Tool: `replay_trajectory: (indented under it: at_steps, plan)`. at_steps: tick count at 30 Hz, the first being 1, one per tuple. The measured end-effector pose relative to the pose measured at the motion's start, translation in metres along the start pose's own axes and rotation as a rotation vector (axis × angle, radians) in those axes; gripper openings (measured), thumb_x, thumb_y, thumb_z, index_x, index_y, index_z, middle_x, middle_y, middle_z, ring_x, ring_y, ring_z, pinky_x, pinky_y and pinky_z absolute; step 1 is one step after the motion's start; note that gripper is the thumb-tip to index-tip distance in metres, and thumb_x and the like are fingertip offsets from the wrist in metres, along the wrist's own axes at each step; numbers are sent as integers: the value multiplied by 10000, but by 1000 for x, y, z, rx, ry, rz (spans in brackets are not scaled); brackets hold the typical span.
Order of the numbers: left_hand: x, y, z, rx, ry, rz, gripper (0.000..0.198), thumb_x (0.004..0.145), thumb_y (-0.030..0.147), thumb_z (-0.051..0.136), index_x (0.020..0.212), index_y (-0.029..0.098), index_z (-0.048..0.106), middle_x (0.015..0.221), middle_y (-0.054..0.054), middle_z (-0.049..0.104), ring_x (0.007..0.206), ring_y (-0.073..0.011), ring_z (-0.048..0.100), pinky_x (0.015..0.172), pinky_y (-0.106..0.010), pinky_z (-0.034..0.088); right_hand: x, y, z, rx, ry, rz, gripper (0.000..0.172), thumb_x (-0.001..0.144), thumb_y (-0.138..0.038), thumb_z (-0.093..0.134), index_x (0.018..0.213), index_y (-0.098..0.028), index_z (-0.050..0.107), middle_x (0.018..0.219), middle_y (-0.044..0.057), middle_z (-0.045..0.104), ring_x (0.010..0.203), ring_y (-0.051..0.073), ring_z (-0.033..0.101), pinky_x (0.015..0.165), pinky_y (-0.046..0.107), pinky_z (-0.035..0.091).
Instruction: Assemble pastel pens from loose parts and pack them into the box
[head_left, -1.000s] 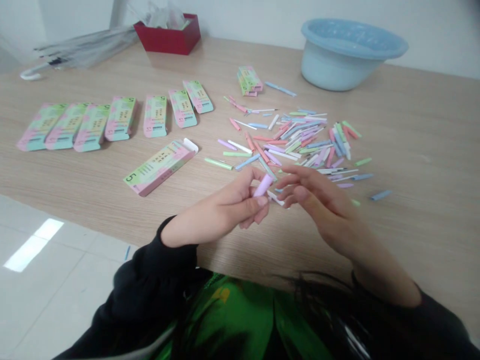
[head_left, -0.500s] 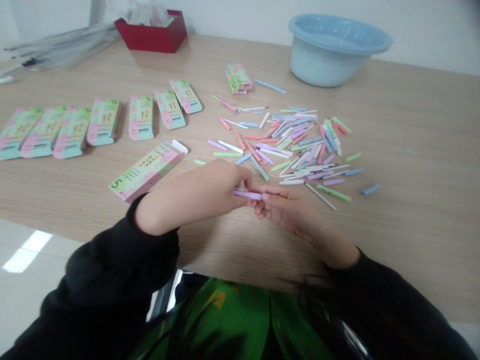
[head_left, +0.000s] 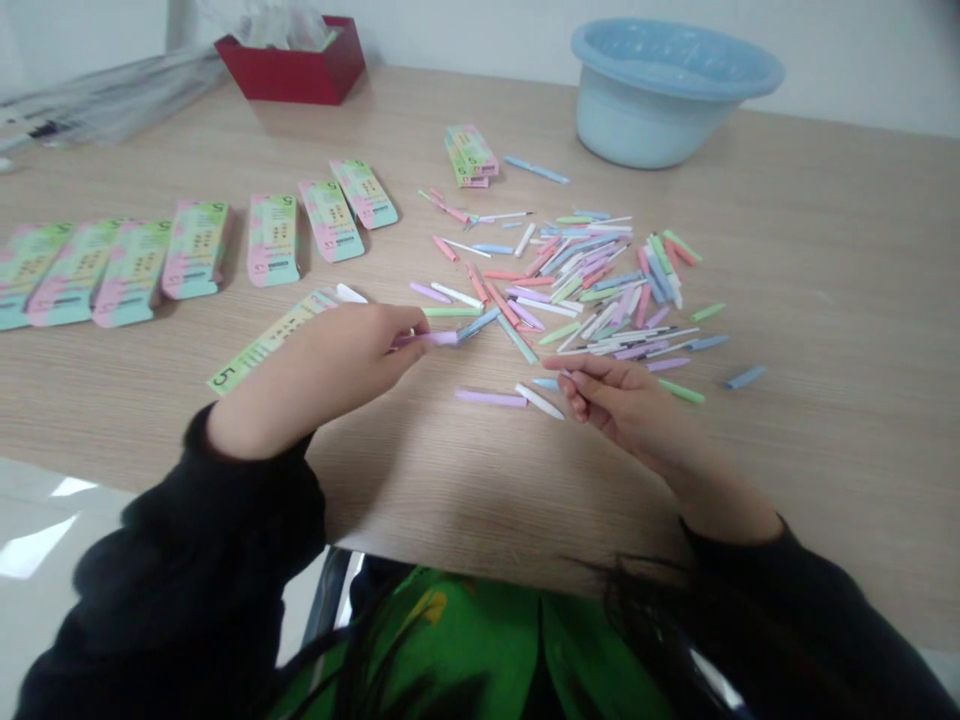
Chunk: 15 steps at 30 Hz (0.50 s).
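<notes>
My left hand [head_left: 360,348], closed in a pinch, holds a purple pen barrel [head_left: 441,339] pointing right, its tip close to a blue pen part. Part of the open-ended pen box [head_left: 259,350] is hidden behind that hand. My right hand [head_left: 626,405] pinches something small, mostly covered by the fingers; a bit of purple shows. Just left of it lie a white pointed pen part [head_left: 538,401], a blue piece [head_left: 547,383] and a purple barrel [head_left: 491,398]. Beyond both hands spreads a loose pile of pastel pen parts and thin refills [head_left: 592,265].
Several pastel pen boxes [head_left: 273,240] lie in a row at the left. Small stacked boxes [head_left: 472,155] sit further back, near a blue pen [head_left: 536,169]. A blue basin [head_left: 660,120] and a red box [head_left: 296,75] with plastic bags stand by the wall.
My hands, together on a purple pen before, have moved apart, left hand leftward and right hand rightward. A purple barrel, a white part and a blue piece now show between them.
</notes>
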<state>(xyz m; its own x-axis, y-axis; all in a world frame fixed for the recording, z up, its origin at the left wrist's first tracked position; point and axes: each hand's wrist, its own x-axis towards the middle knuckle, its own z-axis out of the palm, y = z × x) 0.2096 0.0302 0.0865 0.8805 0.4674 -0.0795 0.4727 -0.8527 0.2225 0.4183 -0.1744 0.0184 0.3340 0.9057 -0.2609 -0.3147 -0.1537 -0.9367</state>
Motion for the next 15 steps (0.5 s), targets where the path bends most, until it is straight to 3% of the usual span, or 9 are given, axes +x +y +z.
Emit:
replay_trajectory:
  at_steps: [5, 7, 11, 13, 15]
  plan:
    - [13, -16, 45, 123, 22, 26, 312, 1002, 341, 464, 955, 163, 717, 944, -115, 670, 884, -276, 642, 833, -390, 477, 3, 1, -9, -164, 23, -92, 219, 789, -335, 750, 944, -181, 739, 667, -37, 565, 560, 95, 509, 526, 254, 417]
    - [13, -18, 57, 136, 83, -8, 298, 992, 348, 499, 1060, 146, 707, 1009, -140, 656, 940, -301, 634, 875, -424, 489, 3, 1, -9, -247, 14, -134, 194, 828, -321, 707, 954, -176, 727, 655, -44, 567, 532, 87, 502, 516, 250, 413]
    - [4, -10, 59, 98, 249, -40, 332, 990, 352, 531, 1178, 117, 669, 1074, -167, 631, 1008, -335, 616, 910, -472, 497, 2, 0, -8, -343, 8, -155, 210, 870, -311, 687, 1027, -171, 690, 665, -36, 621, 530, 99, 549, 524, 262, 454]
    - [0, 0, 58, 4, 224, 55, 301, 994, 353, 547, 1150, 126, 670, 1073, -150, 633, 1002, -314, 620, 915, -455, 501, 1, -1, -8, -325, 25, -142, 233, 869, -356, 712, 1011, -177, 665, 674, -23, 656, 532, 111, 579, 526, 270, 482]
    - [-2, 14, 63, -81, 125, 189, 311, 982, 376, 596, 1175, 142, 665, 1128, -147, 636, 1031, -307, 619, 929, -447, 501, 0, -2, -7, -316, 33, -135, 266, 868, -417, 727, 957, -177, 654, 680, -6, 679, 525, 120, 602, 516, 273, 499]
